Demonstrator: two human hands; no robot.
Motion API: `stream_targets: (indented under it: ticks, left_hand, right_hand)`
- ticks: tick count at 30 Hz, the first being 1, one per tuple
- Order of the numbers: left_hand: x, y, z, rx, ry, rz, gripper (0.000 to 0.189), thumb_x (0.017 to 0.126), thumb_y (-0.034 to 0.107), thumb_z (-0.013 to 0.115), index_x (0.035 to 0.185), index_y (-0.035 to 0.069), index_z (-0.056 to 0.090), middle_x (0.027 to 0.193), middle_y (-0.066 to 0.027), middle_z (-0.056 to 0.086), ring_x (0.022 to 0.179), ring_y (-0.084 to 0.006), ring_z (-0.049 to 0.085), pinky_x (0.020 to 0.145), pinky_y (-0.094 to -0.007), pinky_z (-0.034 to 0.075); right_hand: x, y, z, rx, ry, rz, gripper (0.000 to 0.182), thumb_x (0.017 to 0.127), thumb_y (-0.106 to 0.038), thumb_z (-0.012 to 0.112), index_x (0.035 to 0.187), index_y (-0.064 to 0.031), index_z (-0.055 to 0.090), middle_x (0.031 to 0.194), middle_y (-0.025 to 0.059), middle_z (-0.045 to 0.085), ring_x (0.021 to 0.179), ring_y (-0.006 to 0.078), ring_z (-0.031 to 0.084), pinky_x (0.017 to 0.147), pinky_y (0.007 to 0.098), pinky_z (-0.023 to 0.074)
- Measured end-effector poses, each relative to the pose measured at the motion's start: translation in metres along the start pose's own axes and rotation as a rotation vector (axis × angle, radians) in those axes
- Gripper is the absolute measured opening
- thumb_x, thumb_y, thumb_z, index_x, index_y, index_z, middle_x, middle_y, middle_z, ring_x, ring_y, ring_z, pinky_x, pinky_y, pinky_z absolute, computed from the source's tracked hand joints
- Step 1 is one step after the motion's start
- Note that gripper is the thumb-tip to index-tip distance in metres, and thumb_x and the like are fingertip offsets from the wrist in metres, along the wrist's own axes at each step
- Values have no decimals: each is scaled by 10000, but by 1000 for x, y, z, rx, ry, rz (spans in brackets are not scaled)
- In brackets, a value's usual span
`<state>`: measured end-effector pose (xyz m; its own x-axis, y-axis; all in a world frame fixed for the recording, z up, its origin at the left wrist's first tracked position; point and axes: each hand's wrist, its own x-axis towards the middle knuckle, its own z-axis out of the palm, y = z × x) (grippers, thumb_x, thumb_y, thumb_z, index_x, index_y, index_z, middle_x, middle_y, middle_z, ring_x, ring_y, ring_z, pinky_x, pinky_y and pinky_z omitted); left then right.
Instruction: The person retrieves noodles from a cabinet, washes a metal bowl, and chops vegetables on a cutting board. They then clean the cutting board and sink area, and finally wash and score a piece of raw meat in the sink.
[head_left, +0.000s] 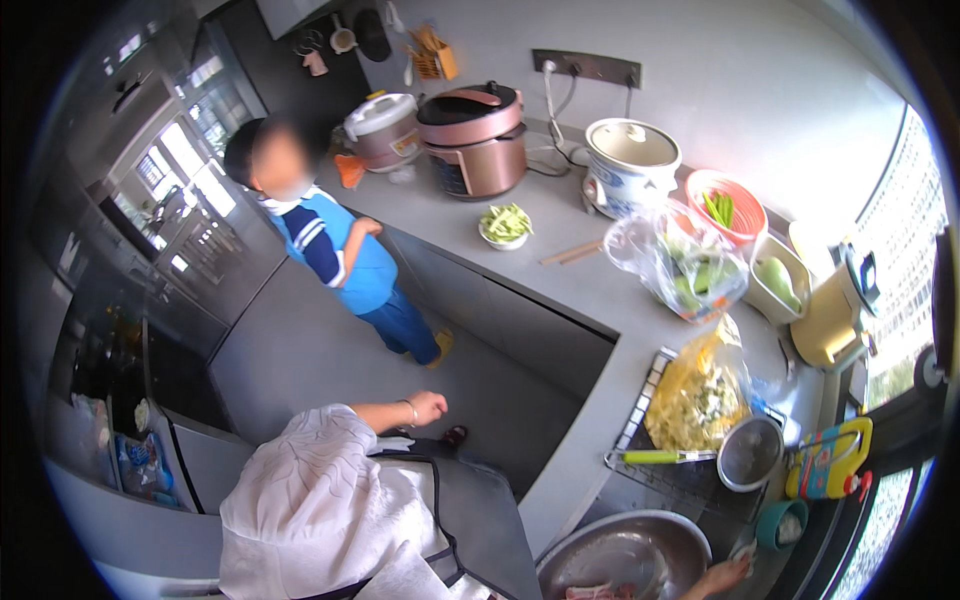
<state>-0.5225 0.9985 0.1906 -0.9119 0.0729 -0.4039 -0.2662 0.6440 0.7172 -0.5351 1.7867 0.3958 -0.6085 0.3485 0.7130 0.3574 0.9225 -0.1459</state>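
My left hand (427, 409), with a bracelet at the wrist, hangs over the floor with its fingers curled and nothing seen in it. At the lower right, my right hand (726, 577) is beside a large metal basin (694, 536), partly cut off by the picture's edge. Something small and whitish is at its fingertips; whether it is gripped is unclear. Pinkish pieces, perhaps meat, lie in the basin (600, 591). Near that hand stands a teal cup (769, 517) with whitish contents. A metal strainer or pan (750, 454) with a green handle rests on a rack (637, 409).
A person in blue (367, 262) stands beside the counter (457, 225). On it are a pressure cooker (480, 161), a ceramic slow cooker (634, 169), a bowl of cut vegetables (506, 229), chopsticks (574, 253), plastic bags of vegetables (697, 262) and a kettle (832, 315).
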Motion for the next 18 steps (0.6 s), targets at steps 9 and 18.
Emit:
stream_targets:
  ticks: [9,18]
  left_hand:
    - [-10,-46,-31,-389,-18,-63,203,788,120,543,974,88,620,769,-63,648,658,-156,626,611,-310,504]
    - [63,-151,-112,-946,41,27,212,859,137,513,1047,60,573,825,-63,616,646,-127,609,517,-262,514]
  right_hand:
    - [-113,-104,-117,424,-81,401,406,856,-301,456,1191,-93,552,1169,151,550,1110,356,474,922,455,387]
    - [-209,-329,-130,621,-550,540,347,847,-209,484,1144,-50,568,1084,139,588,1013,289,544,868,375,435]
